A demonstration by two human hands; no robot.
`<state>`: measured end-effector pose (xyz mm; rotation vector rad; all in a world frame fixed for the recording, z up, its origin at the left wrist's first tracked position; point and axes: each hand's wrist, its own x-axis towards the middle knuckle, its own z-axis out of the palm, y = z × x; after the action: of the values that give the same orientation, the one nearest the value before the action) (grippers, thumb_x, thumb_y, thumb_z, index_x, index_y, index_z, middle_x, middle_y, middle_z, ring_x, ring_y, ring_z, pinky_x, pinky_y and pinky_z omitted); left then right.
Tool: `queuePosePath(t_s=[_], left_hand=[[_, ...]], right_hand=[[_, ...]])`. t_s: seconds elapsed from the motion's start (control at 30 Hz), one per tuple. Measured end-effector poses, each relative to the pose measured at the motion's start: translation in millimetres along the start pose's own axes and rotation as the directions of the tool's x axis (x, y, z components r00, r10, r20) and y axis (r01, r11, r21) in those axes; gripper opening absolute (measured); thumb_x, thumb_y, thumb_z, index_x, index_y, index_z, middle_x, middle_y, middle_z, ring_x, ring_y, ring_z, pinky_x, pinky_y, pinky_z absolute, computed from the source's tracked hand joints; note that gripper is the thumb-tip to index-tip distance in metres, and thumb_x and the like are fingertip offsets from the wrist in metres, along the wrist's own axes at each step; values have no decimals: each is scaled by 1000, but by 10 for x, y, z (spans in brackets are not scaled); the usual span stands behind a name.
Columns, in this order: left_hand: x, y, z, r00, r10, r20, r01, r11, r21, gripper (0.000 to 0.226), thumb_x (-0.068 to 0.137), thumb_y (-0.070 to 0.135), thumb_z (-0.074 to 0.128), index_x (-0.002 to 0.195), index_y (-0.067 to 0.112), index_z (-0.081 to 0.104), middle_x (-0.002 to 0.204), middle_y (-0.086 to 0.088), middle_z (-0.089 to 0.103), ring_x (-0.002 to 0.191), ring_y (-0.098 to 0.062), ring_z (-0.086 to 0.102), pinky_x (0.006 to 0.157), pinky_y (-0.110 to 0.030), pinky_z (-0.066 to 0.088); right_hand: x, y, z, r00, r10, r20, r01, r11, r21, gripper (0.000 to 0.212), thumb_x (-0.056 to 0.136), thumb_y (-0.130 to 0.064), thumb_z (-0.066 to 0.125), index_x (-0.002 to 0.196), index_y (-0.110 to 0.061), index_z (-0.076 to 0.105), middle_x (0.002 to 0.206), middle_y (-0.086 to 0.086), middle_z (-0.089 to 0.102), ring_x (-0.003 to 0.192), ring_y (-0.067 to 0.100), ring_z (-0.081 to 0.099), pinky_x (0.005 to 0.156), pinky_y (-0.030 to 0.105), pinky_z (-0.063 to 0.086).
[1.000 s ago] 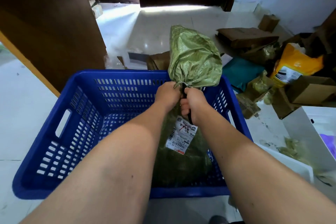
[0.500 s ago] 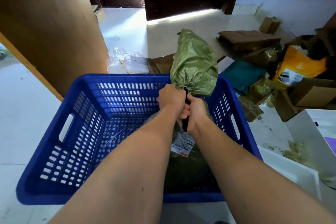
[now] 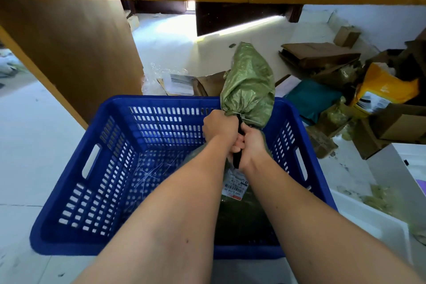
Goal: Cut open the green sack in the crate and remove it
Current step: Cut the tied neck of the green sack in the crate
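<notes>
A green woven sack [image 3: 250, 90] stands in the right half of the blue slatted crate [image 3: 96, 168]. Its tied top flares above the crate's far rim. My left hand [image 3: 220, 127] is closed around the sack's neck, just under the tie. Right beside it, my right hand [image 3: 251, 145] grips a black-handled cutter [image 3: 237, 159] held against the neck; the blade is hidden between my hands. A white shipping label [image 3: 235, 184] is stuck to the sack below my right wrist. The sack's lower body is dark and mostly hidden by my forearms.
A wooden desk panel [image 3: 69, 53] stands left of the crate, with the desk edge overhead. Cardboard boxes [image 3: 320, 53], a yellow bag [image 3: 382, 87] and a teal bag [image 3: 311, 97] litter the floor at right. A white bin [image 3: 373, 219] touches the crate's right side.
The sack's flared top has narrowed and tilted a little to the right. My right hand has shifted closer under the left, showing more of the cutter's black handle. The view tilted upward.
</notes>
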<state>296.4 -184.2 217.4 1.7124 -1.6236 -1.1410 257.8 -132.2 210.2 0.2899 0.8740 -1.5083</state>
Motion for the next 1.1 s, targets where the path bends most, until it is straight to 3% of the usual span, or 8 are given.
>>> queuePosePath(t_s=[0.1, 0.27, 0.5, 0.6, 0.73, 0.8, 0.97, 1.1], left_hand=[[-6, 5, 9, 1000, 10, -5, -10, 1000, -17, 23, 85, 15, 47, 73, 7, 65, 89, -17, 72, 84, -35, 66, 62, -33, 41], [8, -63, 31, 1000, -1, -1, 1, 999, -34, 26, 83, 17, 47, 74, 6, 69, 84, -18, 74, 80, -38, 70, 72, -40, 60], [-18, -49, -32, 997, -2, -73, 1, 1000, -25, 27, 88, 13, 47, 87, 3, 72, 94, -18, 72, 91, -36, 66, 65, -32, 43], [1, -66, -17, 1000, -14, 8, 15, 1000, -23, 27, 88, 13, 48, 88, 2, 72, 96, -18, 73, 92, -36, 68, 73, -34, 53], [117, -65, -25, 983, -75, 165, 75, 997, 7, 31, 93, 19, 50, 107, 3, 72, 114, -16, 71, 108, -34, 63, 82, -30, 45], [93, -102, -33, 979, -82, 186, 79, 997, 24, 30, 92, 20, 51, 107, 2, 71, 115, -16, 70, 109, -34, 63, 83, -30, 45], [41, -197, 7, 989, -76, 127, 79, 997, -17, 26, 89, 18, 49, 92, 3, 70, 102, -18, 73, 96, -36, 68, 81, -38, 53], [27, -56, 15, 993, -105, 62, 111, 989, -93, 23, 88, 16, 52, 90, 2, 71, 100, -18, 72, 93, -36, 68, 73, -35, 49]], right_hand=[[11, -32, -4, 1000, -3, 9, 3, 1000, 26, 43, 100, -29, 43, 61, -13, 43, 30, -5, 32, 19, 6, 25, 24, 12, 17], [-11, -46, 28, 997, -13, -71, 8, 998, -59, 43, 100, -27, 45, 59, -13, 44, 28, -5, 33, 18, 8, 25, 23, 12, 18], [-1, -51, 88, 997, -11, -75, 3, 996, -94, 40, 101, -24, 43, 62, -13, 45, 28, -5, 33, 18, 7, 24, 26, 10, 16], [-10, -117, 60, 998, 46, -49, -49, 998, -45, 38, 101, -23, 42, 66, -11, 49, 32, -3, 42, 18, 8, 30, 24, 10, 21], [10, -214, -4, 978, 178, 111, -188, 978, 88, 45, 103, -29, 34, 65, -9, 44, 31, -4, 32, 17, 8, 25, 20, 14, 19], [1, -198, -12, 976, 198, 89, -203, 978, 48, 45, 103, -31, 35, 63, -11, 44, 30, -5, 31, 17, 8, 23, 20, 14, 17], [-40, -43, 41, 986, -41, -162, -5, 962, -273, 39, 100, -23, 43, 62, -13, 45, 32, -4, 34, 21, 7, 24, 28, 11, 17], [-70, -59, 79, 983, -92, -159, 57, 976, -211, 41, 99, -25, 46, 60, -13, 47, 29, -4, 37, 20, 8, 25, 30, 11, 21]])
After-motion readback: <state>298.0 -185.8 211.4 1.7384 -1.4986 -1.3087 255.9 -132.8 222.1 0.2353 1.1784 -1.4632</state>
